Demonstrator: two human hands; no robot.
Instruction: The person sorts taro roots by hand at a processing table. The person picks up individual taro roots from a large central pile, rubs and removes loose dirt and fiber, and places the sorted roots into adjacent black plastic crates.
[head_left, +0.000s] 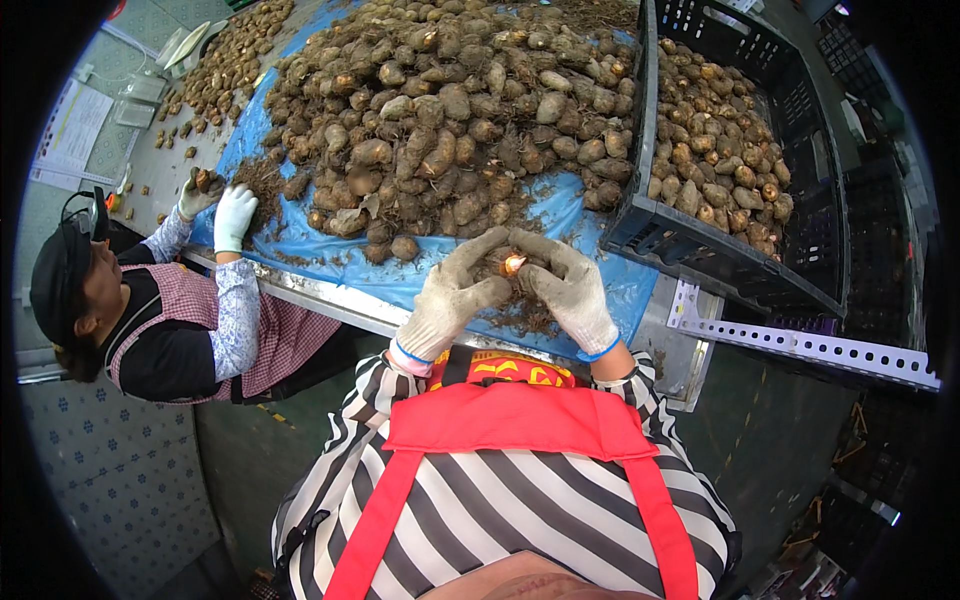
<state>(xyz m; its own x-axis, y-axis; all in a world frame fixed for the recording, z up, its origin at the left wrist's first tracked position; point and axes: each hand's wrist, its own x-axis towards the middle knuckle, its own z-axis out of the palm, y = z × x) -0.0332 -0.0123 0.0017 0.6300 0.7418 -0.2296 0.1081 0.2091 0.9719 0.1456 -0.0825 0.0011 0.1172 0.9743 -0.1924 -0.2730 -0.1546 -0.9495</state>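
Between both hands is a small taro corm (513, 264) with a bright pinkish-orange end facing up. My left hand (452, 291), in a soiled white knit glove, curls around its left side. From the right, my right hand (564, 279), gloved the same way, closes on it with thumb and fingers. Most of the corm's body is hidden by the gloves. Just beyond my fingers rises a large heap of taro corms (450, 135), brown and caked with soil and roots. Under the heap and my hands lies a blue plastic sheet (622, 289), strewn with root scraps.
A black plastic crate (724, 251) holding many corms stands at the right. A perforated white metal bar (806, 337) juts out below it. At the left, a co-worker (180, 322) in white gloves handles a corm. Smaller corms (240, 52) lie on the table's far left.
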